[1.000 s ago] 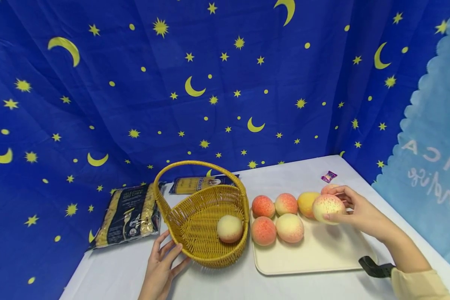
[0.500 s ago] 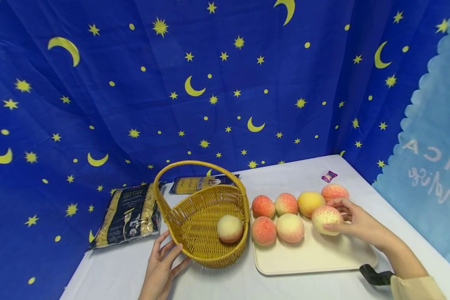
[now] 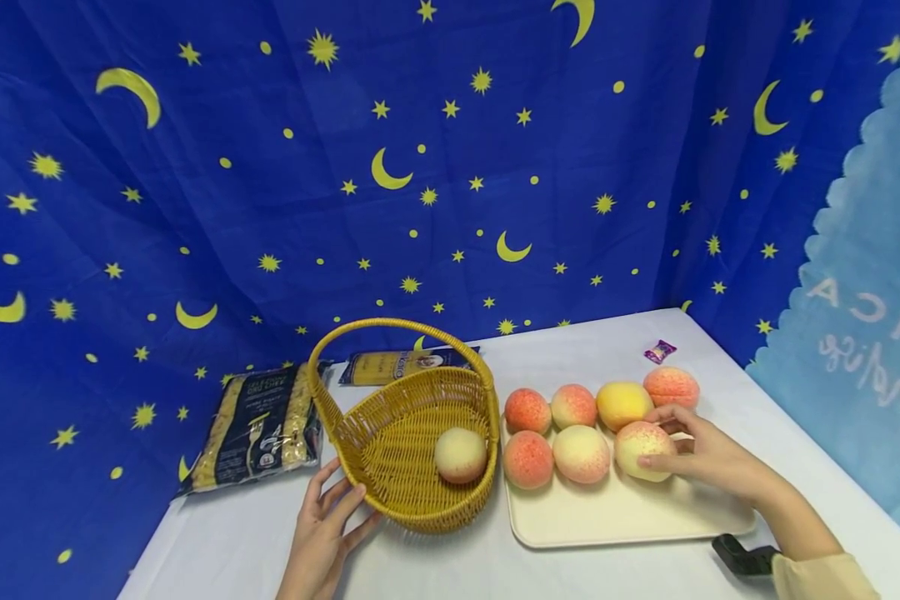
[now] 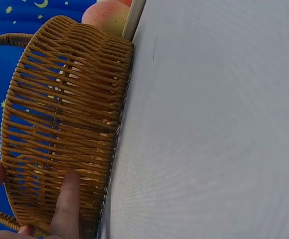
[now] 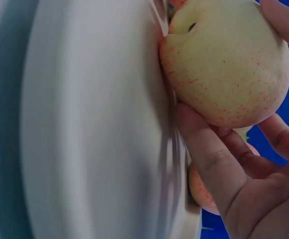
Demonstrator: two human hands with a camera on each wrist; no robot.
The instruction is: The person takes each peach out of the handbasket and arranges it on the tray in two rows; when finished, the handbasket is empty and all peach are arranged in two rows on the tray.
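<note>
My right hand holds a pale yellow peach with red speckles low over the cream tray, thumb on its near side and fingers on the far side. In the right wrist view the peach sits between thumb and fingers, its stem dimple turned toward the tray. My left hand rests its spread fingers against the left front of the yellow wicker basket; one finger lies straight along the weave in the left wrist view. Inside the basket, on its right, is one pale peach.
Several red and yellow peaches stand in two rows on the tray. Another reddish peach lies at its far right corner. Pasta bags lie left of and behind the basket, and a purple-wrapped sweet at the back right.
My right hand has moved down and toward the near left with the speckled peach, uncovering the reddish peach behind it. The left hand and basket have stayed in place.
</note>
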